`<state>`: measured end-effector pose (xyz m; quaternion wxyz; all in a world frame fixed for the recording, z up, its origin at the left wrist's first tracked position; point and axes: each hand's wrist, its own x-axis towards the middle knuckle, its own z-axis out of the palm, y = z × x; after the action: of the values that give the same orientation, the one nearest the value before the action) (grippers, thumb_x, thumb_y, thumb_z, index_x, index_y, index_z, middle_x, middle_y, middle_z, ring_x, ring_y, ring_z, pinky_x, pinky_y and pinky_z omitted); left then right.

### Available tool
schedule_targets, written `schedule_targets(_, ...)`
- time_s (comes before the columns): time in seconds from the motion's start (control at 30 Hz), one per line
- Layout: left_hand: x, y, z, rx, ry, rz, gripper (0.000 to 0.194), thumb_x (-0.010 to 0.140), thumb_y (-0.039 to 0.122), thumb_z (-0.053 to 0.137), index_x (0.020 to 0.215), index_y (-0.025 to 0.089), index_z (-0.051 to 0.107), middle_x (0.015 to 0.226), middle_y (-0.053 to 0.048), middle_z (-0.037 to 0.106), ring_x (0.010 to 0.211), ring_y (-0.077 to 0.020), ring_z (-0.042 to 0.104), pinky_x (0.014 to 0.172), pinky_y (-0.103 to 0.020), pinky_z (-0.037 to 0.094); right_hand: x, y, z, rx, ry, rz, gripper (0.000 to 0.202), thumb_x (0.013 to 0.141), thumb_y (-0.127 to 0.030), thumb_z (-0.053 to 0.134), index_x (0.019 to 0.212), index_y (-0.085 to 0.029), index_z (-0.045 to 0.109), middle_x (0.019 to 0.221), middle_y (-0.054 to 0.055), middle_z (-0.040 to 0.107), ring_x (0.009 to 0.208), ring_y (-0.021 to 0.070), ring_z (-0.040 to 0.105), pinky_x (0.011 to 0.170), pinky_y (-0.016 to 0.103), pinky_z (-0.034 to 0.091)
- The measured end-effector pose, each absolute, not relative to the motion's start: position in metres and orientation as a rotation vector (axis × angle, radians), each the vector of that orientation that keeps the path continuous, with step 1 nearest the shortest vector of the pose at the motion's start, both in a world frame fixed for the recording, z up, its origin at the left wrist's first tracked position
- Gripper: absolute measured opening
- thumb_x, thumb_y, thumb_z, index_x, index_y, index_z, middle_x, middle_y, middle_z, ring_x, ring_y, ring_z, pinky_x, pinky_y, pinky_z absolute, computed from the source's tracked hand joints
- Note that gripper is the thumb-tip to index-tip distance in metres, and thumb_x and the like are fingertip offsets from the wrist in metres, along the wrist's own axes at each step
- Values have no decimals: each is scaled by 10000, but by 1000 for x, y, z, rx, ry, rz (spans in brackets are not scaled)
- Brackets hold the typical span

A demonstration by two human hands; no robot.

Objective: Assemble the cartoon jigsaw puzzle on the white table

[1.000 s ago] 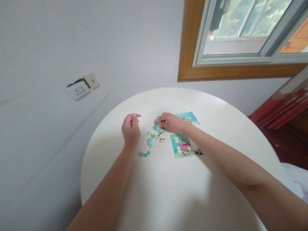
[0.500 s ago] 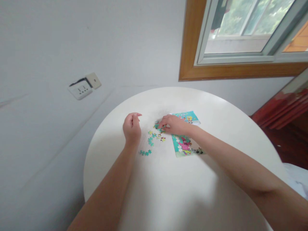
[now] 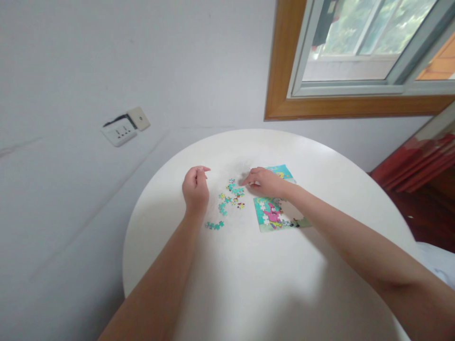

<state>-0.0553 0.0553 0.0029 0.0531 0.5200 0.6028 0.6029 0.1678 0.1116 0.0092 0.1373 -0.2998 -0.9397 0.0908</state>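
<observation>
Loose puzzle pieces (image 3: 224, 205), teal and yellow, lie scattered on the white table between my hands. To their right is a partly assembled puzzle (image 3: 272, 215) with a pink figure. Behind it, a picture sheet (image 3: 284, 173) is partly covered by my right hand (image 3: 261, 181). That hand's fingers are pinched together just right of the upper loose pieces; whatever they hold is too small to make out. My left hand (image 3: 195, 187) rests on the table left of the pieces, its fingers curled in, and what it may hold is hidden.
The round white table (image 3: 249, 284) stands against a pale wall with a socket (image 3: 120, 132) at the left. A wood-framed window (image 3: 284, 108) is at the upper right. Red cloth (image 3: 415, 161) hangs beyond the table's right side.
My right hand has moved a little right, off the upper loose pieces, uncovering them and covering more of the picture sheet. My left hand has stayed in place.
</observation>
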Motion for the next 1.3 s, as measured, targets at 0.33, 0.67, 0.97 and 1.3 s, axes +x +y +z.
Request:
schedule_targets(0.33, -55, 55, 4, 1587, 1861, 1800, 277, 895, 279, 398, 830, 191, 653, 680, 8, 553, 630, -136, 514, 609, -244, 387, 160, 106, 10, -834, -2762, 296, 340, 839, -113, 514, 1069, -235, 734, 923, 76, 636, 926, 187, 562, 871, 299, 412)
schedule_targets(0.67, -54, 54, 4, 1580, 1829, 1825, 261, 895, 267, 405, 821, 191, 643, 681, 7, 552, 649, -136, 526, 622, -247, 390, 133, 86, 20, -614, -2731, 373, 189, 835, -207, 626, 987, -187, 738, 923, 69, 659, 914, 181, 564, 896, 307, 394)
schedule_targets(0.97, -55, 54, 5, 1586, 1842, 1824, 263, 896, 263, 402, 816, 186, 640, 677, 9, 549, 627, -132, 514, 618, -245, 391, 126, 74, 10, -479, -2744, 433, 240, 856, -197, 609, 1052, -262, 733, 968, 64, 610, 941, 172, 538, 904, 313, 382)
schedule_targets(1.3, -54, 55, 4, 1603, 1835, 1806, 284, 903, 281, 394, 828, 178, 647, 719, 1, 594, 679, -133, 548, 657, -239, 404, 138, 124, 7, -1162, -2593, 288, 276, 863, -212, 544, 1075, -231, 720, 983, 80, 654, 943, 193, 560, 919, 319, 385)
